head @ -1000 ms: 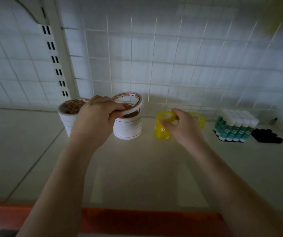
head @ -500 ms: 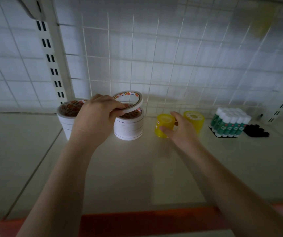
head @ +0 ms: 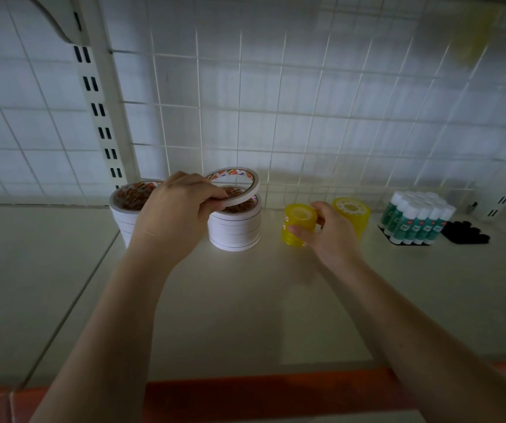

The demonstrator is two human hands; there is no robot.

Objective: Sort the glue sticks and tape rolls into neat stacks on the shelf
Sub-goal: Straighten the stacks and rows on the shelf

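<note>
My left hand (head: 173, 213) pinches a thin white tape roll (head: 241, 186), tilted just above a stack of white tape rolls (head: 234, 228). A second white stack (head: 123, 209) stands to the left, partly hidden behind that hand. My right hand (head: 329, 232) grips a stack of yellow tape rolls (head: 294, 224) standing on the shelf (head: 245, 300). Another yellow tape stack (head: 352, 212) sits behind it to the right. A block of upright glue sticks (head: 415, 216) with white caps and green labels stands at the far right.
A black object (head: 465, 232) lies right of the glue sticks. A white wire grid (head: 276, 117) backs the shelf, with slotted uprights (head: 99, 111) at left and far right. An orange strip (head: 260, 392) runs along the shelf's front edge.
Both hands hold about the same positions. The view has shifted, so the shelf items appear slightly higher and further left.
</note>
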